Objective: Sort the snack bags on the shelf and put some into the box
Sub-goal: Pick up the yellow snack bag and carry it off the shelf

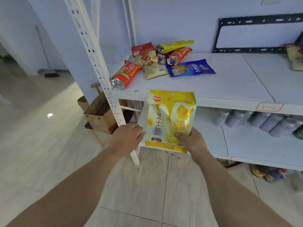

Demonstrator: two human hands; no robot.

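Observation:
My right hand [190,140] pinches the lower right corner of a yellow cheese snack bag [168,115] and holds it upright in front of the shelf's edge. My left hand [129,136] sits just left of the bag, fingertips at its lower left edge, holding nothing. On the white shelf [221,82] lies a pile of snack bags: a red bag [126,74] at the front left corner, a beige and red bag [149,61], a yellow bag [177,45], another red bag [179,54] and a blue bag [190,68]. A brown cardboard box [100,117] stands on the floor left of the shelf.
A white perforated upright post [101,69] runs between the box and the shelf. Grey bottles [262,122] lie on the lower shelf at right. More snack bags [295,58] sit at the shelf's far right, and more packets lie on the floor under the shelving.

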